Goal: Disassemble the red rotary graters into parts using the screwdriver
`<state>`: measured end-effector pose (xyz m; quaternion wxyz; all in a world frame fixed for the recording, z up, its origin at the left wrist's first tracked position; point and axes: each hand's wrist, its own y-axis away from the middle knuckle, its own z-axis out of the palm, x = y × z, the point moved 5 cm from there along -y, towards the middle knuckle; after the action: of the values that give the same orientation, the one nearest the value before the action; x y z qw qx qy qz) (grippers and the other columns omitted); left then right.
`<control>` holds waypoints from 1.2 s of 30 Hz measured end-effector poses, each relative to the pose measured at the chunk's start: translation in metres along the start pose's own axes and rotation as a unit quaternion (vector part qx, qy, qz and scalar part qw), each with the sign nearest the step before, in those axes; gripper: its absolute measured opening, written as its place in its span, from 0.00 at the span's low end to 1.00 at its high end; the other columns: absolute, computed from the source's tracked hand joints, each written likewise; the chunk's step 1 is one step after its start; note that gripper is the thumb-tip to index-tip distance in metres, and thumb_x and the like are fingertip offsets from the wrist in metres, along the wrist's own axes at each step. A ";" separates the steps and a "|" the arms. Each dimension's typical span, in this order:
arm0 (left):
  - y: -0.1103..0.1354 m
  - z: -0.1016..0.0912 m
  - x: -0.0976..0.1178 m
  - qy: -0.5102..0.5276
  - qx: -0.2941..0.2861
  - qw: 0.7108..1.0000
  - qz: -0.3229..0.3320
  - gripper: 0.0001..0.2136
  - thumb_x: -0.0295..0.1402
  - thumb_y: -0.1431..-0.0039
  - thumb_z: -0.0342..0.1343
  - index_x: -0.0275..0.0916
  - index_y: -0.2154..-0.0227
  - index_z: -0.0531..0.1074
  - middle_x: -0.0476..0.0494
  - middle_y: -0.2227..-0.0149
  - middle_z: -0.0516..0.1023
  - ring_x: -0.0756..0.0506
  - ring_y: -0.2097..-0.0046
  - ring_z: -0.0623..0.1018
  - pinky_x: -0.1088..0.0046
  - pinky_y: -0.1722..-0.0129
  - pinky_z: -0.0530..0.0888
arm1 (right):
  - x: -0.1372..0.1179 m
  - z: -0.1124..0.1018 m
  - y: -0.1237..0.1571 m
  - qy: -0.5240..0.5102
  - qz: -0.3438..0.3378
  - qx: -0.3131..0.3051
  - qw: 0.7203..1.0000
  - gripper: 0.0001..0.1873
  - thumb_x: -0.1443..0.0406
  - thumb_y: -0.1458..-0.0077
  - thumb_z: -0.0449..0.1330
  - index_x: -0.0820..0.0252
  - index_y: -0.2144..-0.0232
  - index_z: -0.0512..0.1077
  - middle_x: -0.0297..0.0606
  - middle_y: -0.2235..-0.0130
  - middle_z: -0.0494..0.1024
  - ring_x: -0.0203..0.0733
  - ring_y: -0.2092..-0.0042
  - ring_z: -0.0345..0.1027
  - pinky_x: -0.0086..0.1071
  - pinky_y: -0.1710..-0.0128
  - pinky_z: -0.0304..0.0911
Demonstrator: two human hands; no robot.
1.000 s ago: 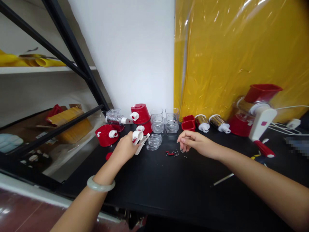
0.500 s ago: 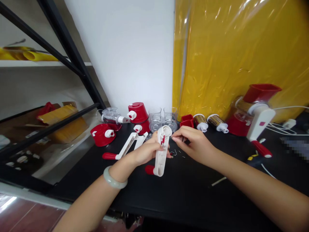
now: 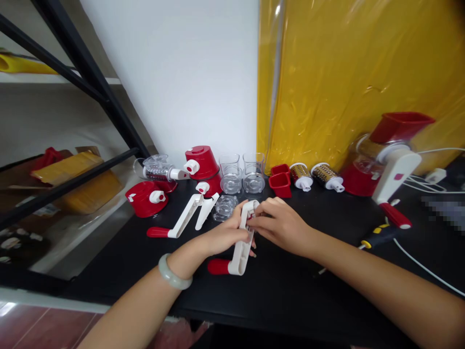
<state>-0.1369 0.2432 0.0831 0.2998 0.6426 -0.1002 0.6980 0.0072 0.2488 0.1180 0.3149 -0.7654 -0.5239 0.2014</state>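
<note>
My left hand point(image 3: 227, 235) is closed around a white crank handle point(image 3: 240, 257) with a red grip, its hollow inner side turned toward me. The red grip points down and to the left. Bent over the upper end of the crank, my right hand point(image 3: 286, 225) has its fingertips pressed together inside the hollow, near a small red piece. Whatever those fingertips pinch is hidden. Left of my hands, a second crank handle point(image 3: 186, 218) lies on the black table point(image 3: 290, 300), its white arm touching a loose white cover strip point(image 3: 206, 212).
Behind stand red grater bases point(image 3: 145, 199), clear cups point(image 3: 253, 167), red hoppers point(image 3: 280, 185) and metal grater drums point(image 3: 301, 176). An assembled rotary grater point(image 3: 392, 155) is at the right, with a screwdriver point(image 3: 378, 237) and white cable before it. A black-framed shelf point(image 3: 105, 104) rises at the left.
My right hand has moved left and down from beside the crank's top, its fingertips now inside the hollow. The crank sits slightly lower and tilts more. The camera view has shifted a little.
</note>
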 end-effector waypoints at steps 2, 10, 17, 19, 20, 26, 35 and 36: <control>-0.001 0.001 -0.004 -0.007 -0.002 1.000 -0.016 0.52 0.22 0.53 0.56 0.46 0.30 0.31 0.54 0.69 0.75 0.46 0.67 0.80 0.62 0.65 0.80 | -0.005 0.001 0.000 0.031 -0.034 -0.001 0.999 0.11 0.64 0.32 0.56 0.58 0.62 0.78 0.38 0.64 0.75 0.38 0.62 0.59 0.35 0.62 0.50; -0.005 0.000 -0.017 -0.040 -0.002 0.998 -0.051 0.49 0.23 0.51 0.54 0.45 0.30 0.33 0.53 0.73 0.76 0.46 0.71 0.80 0.66 0.70 0.81 | -0.009 0.010 0.003 0.033 -0.095 -0.024 0.995 0.15 0.65 0.30 0.54 0.61 0.69 0.75 0.37 0.67 0.75 0.37 0.62 0.62 0.35 0.63 0.49; -0.004 -0.001 -0.018 -0.074 -0.026 0.995 -0.061 0.47 0.23 0.48 0.54 0.47 0.29 0.35 0.52 0.71 0.77 0.46 0.73 0.80 0.67 0.72 0.80 | -0.003 0.017 0.009 -0.025 -0.083 -0.015 0.996 0.17 0.64 0.31 0.54 0.60 0.73 0.71 0.36 0.69 0.74 0.36 0.63 0.63 0.34 0.61 0.52; -0.003 -0.001 -0.018 -0.093 -0.033 0.993 -0.064 0.47 0.23 0.48 0.54 0.47 0.29 0.34 0.51 0.71 0.77 0.46 0.74 0.80 0.69 0.74 0.78 | -0.003 0.019 0.010 -0.034 -0.088 -0.016 0.995 0.18 0.63 0.31 0.53 0.60 0.74 0.70 0.35 0.70 0.74 0.36 0.63 0.63 0.33 0.61 0.53; -0.002 -0.001 -0.018 -0.103 -0.035 0.992 -0.066 0.47 0.24 0.48 0.54 0.46 0.29 0.34 0.50 0.71 0.78 0.45 0.75 0.80 0.69 0.75 0.77 | -0.003 0.020 0.010 -0.036 -0.091 -0.018 0.995 0.18 0.63 0.30 0.53 0.60 0.74 0.70 0.35 0.70 0.73 0.36 0.64 0.62 0.33 0.62 0.53; 0.002 0.000 -0.015 -0.115 -0.035 0.991 -0.066 0.48 0.26 0.47 0.56 0.43 0.29 0.32 0.48 0.69 0.78 0.42 0.72 0.81 0.65 0.73 0.78 | -0.007 0.018 0.010 -0.052 -0.112 -0.013 0.992 0.17 0.65 0.30 0.53 0.60 0.73 0.69 0.34 0.71 0.73 0.35 0.66 0.62 0.32 0.61 0.57; 0.000 -0.004 -0.014 -0.135 0.012 0.990 -0.045 0.50 0.24 0.47 0.57 0.42 0.28 0.32 0.46 0.65 0.77 0.44 0.68 0.81 0.65 0.68 0.80 | -0.009 0.021 0.015 0.022 -0.122 -0.015 0.992 0.11 0.69 0.32 0.54 0.62 0.66 0.74 0.38 0.67 0.77 0.39 0.61 0.67 0.33 0.62 0.58; 0.000 -0.004 -0.014 -0.136 0.011 0.990 -0.042 0.50 0.24 0.48 0.57 0.42 0.28 0.31 0.45 0.64 0.76 0.43 0.67 0.81 0.64 0.67 0.80 | -0.009 0.021 0.015 0.025 -0.121 -0.016 0.992 0.11 0.69 0.32 0.54 0.63 0.66 0.74 0.38 0.66 0.77 0.39 0.61 0.67 0.33 0.62 0.59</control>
<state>-0.1403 0.2418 0.0694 0.3055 0.7387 -0.1050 0.5916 0.0004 0.2427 0.0920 0.3373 -0.7065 -0.6076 0.1340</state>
